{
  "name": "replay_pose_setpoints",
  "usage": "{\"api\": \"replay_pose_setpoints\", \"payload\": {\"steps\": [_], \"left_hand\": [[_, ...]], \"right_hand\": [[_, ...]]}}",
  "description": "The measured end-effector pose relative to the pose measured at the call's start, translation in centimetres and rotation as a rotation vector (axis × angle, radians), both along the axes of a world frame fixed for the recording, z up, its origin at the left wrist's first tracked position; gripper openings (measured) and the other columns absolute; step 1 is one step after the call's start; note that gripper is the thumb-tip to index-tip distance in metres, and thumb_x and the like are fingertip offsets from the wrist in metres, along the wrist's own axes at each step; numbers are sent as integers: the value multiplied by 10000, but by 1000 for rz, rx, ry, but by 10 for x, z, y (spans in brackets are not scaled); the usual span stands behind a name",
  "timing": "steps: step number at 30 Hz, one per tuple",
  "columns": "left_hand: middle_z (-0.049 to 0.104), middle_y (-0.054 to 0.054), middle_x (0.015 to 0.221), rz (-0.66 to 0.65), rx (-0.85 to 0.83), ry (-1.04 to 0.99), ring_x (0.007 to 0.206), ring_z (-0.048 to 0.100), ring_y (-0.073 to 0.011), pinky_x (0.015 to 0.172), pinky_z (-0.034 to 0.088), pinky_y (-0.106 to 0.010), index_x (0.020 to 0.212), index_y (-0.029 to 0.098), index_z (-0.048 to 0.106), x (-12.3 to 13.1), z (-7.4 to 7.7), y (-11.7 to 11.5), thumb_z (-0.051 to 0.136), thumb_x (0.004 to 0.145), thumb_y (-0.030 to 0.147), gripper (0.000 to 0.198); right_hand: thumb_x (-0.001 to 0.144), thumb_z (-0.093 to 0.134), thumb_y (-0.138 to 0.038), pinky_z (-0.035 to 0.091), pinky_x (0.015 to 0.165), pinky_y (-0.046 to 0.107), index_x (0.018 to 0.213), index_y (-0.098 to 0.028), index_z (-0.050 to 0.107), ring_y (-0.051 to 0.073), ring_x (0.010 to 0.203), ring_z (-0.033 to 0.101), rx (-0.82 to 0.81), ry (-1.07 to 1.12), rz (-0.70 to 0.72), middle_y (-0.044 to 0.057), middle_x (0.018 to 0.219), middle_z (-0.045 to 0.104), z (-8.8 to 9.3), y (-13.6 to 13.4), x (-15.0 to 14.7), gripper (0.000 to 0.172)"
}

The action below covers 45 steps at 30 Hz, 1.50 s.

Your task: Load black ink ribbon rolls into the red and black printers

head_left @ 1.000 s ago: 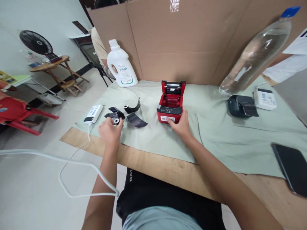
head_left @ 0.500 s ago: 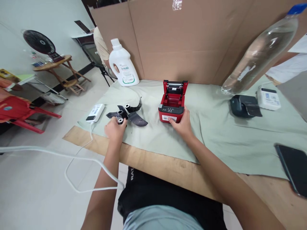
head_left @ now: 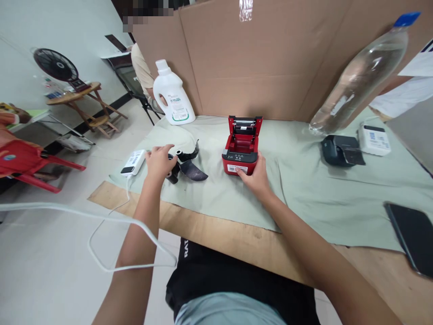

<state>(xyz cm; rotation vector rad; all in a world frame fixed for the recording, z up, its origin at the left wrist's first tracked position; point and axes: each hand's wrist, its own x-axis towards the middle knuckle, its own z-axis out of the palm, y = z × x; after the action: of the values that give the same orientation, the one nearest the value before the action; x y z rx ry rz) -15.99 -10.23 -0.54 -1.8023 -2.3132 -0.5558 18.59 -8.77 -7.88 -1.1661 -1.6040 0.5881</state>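
Observation:
My left hand (head_left: 157, 162) is curled over a small black ribbon roll (head_left: 172, 174) with a white core, among loose black ribbon strips (head_left: 192, 170) on the green cloth (head_left: 304, 189). A second black roll (head_left: 184, 154) lies just beyond it. My right hand (head_left: 256, 175) grips the front right corner of a small red printer (head_left: 241, 151). The printer's lid stands open and its red bay looks bare.
A white power bank (head_left: 133, 161) with a white cable (head_left: 101, 234) lies left of the rolls. A white jug (head_left: 172, 97) and a tilted clear bottle (head_left: 358, 76) stand by the cardboard wall (head_left: 264, 54). A black printer (head_left: 340, 150), white box (head_left: 374, 139) and phone (head_left: 411, 237) lie right. Another person's white sleeve (head_left: 411, 92) shows far right.
My left hand has moved forward from the table's near edge, carrying the roll in among the other black rolls and strips. My right hand has stayed on the printer.

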Motion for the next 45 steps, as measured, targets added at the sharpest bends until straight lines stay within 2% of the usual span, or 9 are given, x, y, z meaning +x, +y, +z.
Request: {"api": "replay_pose_setpoints", "payload": {"steps": [4,7,15,21,25,28,35,40,45], "left_hand": [[744,-130,955,-73,-245,57,1168,599,-408,1082,278,-597,1018,259,757,-9,5,42,686,733,241,294],[759,-115,930,-74,-207,32,1069,653,-380,1092,312,-588,934,238,772,-6,7,52,683,708,205,244],[718,-85,1127,-311,248,-1010,1008,693,-232,917,582,-395,1081,177,711,36,18,36,740,689,378,442],[669,-67,1180,-469,336,-1253,1029,692,-221,929,612,-433,1078,183,661,83,17,39,814,648,369,493],[670,-42,1118,-637,324,-1303,1042,693,-222,956,593,-426,994,208,598,112,13,49,877,622,346,485],[652,-14,1044,-756,312,-1345,1006,684,-195,927,592,-376,917,222,549,131,10,56,908,600,324,490],[630,-45,1073,-967,232,-1272,1040,655,-194,828,545,-282,894,211,589,158,8,78,878,679,340,383],[651,-45,1044,-930,302,-1287,1076,668,-214,857,540,-303,907,223,601,163,8,91,861,728,400,362],[653,1,937,-662,319,-1517,782,660,-132,698,531,-257,952,244,581,173,-4,91,786,820,428,305]], "right_hand": [[791,789,-424,431,1141,556,1517,-227,361,340,1366,476,9,-6,0,164,1435,509,0,0,0,866],[781,802,-430,436,1132,560,1514,-223,368,344,1355,483,18,-10,-8,165,1422,519,-2,2,0,876],[778,801,-458,450,1116,580,1541,-222,328,364,1366,479,30,-25,-20,178,1437,506,-6,4,1,928],[778,785,-480,446,1123,590,1529,-229,343,358,1353,489,19,23,-19,175,1429,503,-7,3,0,907],[902,630,-422,434,1144,553,1444,-222,482,321,1367,483,178,66,-52,166,1452,501,15,5,11,596],[953,538,-379,458,1103,537,1172,-265,683,297,1229,576,208,20,-30,103,1234,673,45,15,24,286],[937,571,-445,552,868,420,937,-221,766,243,900,685,-96,27,276,51,926,768,96,66,29,297],[887,636,-446,577,818,398,1013,-199,776,215,825,692,-214,123,471,37,862,741,106,94,25,310],[885,630,-352,585,911,426,1165,-230,750,238,982,721,-261,127,547,61,1073,766,108,88,20,328]]}}
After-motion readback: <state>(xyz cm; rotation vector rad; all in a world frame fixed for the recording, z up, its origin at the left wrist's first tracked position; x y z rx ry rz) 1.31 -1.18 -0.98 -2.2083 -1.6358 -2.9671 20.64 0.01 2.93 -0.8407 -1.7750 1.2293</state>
